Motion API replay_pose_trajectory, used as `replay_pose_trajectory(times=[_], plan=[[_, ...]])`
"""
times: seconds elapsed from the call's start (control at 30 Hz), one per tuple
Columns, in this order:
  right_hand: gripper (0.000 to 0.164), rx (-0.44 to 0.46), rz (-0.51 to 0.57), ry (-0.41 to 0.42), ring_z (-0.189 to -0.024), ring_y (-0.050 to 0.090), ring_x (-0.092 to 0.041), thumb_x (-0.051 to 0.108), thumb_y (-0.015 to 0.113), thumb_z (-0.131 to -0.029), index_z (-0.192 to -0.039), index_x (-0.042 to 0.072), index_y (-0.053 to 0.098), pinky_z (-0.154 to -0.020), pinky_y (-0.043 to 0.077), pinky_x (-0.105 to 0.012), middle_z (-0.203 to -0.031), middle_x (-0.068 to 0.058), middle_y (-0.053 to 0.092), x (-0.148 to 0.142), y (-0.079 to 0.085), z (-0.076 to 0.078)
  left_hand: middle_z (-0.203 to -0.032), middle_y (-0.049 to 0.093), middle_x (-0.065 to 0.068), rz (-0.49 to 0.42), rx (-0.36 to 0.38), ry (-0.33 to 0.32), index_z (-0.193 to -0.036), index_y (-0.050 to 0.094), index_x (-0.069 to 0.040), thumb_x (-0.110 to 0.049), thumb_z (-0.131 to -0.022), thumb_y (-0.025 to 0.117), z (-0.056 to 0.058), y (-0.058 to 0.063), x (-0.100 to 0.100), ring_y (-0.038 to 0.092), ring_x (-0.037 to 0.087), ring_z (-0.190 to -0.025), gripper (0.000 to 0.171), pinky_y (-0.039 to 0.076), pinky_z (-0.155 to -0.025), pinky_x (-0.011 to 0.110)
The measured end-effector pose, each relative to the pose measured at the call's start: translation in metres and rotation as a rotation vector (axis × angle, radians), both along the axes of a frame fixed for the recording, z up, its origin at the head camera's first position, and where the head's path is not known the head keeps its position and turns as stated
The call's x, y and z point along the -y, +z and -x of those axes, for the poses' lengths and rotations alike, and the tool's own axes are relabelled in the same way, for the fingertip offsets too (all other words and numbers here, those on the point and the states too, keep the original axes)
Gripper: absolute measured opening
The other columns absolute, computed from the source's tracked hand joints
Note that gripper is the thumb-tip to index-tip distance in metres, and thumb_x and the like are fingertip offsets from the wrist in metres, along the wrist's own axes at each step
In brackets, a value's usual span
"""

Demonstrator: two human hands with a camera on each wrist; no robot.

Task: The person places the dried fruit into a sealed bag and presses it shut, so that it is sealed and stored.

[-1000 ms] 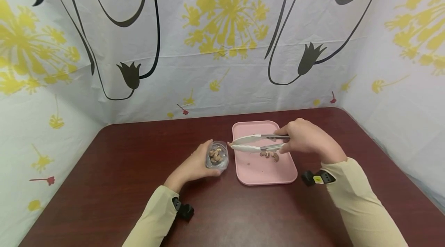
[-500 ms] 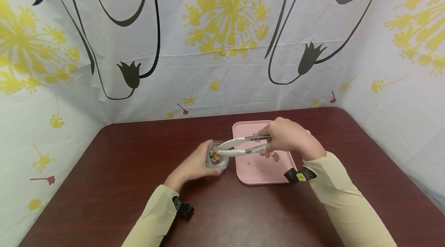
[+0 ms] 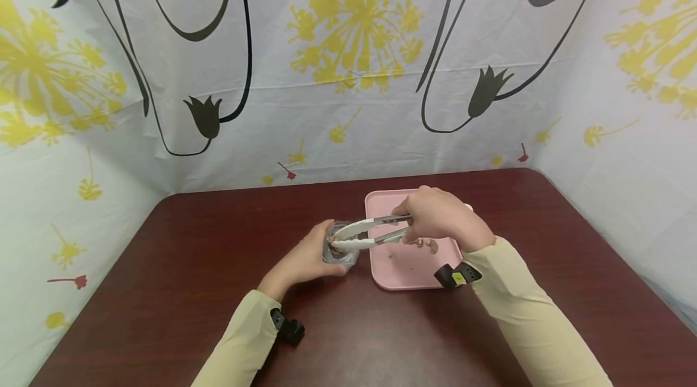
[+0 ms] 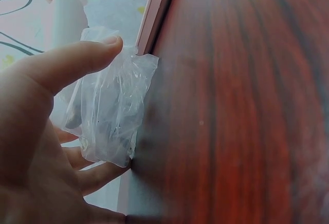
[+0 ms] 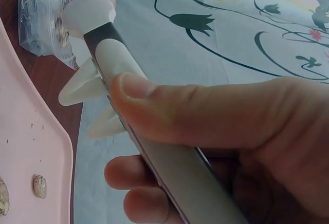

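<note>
My left hand [image 3: 302, 260] grips a clear plastic bag [image 3: 348, 260] from its left side, thumb in front and fingers behind. The bag stands mouth-up on the table; in the left wrist view its crinkled wall [image 4: 115, 113] shows between thumb and fingers. My right hand [image 3: 441, 214] holds metal tongs [image 3: 388, 236] with white tips, thumb on one arm and fingers on the other. The white tips reach into the bag's mouth and cover most of the small brown, mushroom-like pieces [image 3: 333, 242] there. Whether the tips grip a piece I cannot tell.
Right of the bag lies a pink tray [image 3: 403, 275], partly under my right hand and the tongs. It bears a few brown pieces [image 3: 432, 246] and dark crumbs. The dark red wooden table [image 3: 190, 278] ends at a patterned white sheet [image 3: 348, 151] behind and at the sides.
My right hand has moved left with the tongs, bringing their tips from the tray's left edge into the bag's mouth. My left hand and the bag have stayed in place.
</note>
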State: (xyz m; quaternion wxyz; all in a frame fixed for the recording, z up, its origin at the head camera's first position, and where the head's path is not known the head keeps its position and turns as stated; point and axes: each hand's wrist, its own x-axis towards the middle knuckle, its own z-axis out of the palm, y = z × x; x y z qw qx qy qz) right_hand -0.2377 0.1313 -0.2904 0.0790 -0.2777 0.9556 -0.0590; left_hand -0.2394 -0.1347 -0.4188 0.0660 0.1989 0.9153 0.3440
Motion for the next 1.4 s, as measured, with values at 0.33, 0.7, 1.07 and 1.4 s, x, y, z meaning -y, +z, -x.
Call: replay_pose_trajectory(times=[0.33,0.7,1.07,1.4], plan=[[0.028,0.013,-0.001,-0.020,-0.052,0.054,-0.007,0.020,0.082,-0.069,-0.095,0.025,0.072,-0.052,0.040,-0.028,-0.054,0.010,0.056,-0.002,0.004,-0.006,-0.145,0.036,0.018,-0.003,-0.006,0.004,-0.148,0.022,0.000,-0.033,-0.072,0.083,-0.001,0.000,0.000,0.042,0.029,-0.129,0.103,0.036,-0.107,0.047],[0.036,0.024,0.025,-0.052,-0.060,0.053,-0.006,0.027,0.083,-0.069,-0.103,0.028,0.072,-0.054,0.040,-0.027,-0.046,0.017,0.055,-0.017,0.009,-0.011,-0.146,0.036,0.018,-0.004,0.001,0.009,-0.148,0.022,-0.001,-0.032,-0.071,0.083,-0.001,0.000,-0.001,0.041,0.029,-0.130,0.103,0.035,-0.108,0.049],[0.035,0.008,0.026,-0.087,-0.061,0.046,-0.011,0.030,0.085,-0.064,-0.097,0.029,0.073,-0.054,0.038,-0.028,-0.059,0.008,0.055,-0.035,0.007,-0.010,-0.145,0.037,0.018,-0.016,0.004,0.028,-0.148,0.023,-0.001,-0.032,-0.070,0.084,-0.003,0.000,-0.002,0.042,0.029,-0.130,0.104,0.035,-0.108,0.048],[0.046,-0.018,0.030,-0.113,-0.065,0.048,-0.013,0.024,0.082,-0.068,-0.112,0.014,0.072,-0.059,0.041,-0.030,-0.066,0.007,0.058,-0.056,0.006,-0.008,-0.146,0.036,0.019,-0.010,-0.001,0.028,-0.148,0.023,-0.001,-0.033,-0.070,0.084,-0.003,0.000,-0.001,0.041,0.029,-0.131,0.105,0.034,-0.109,0.047]])
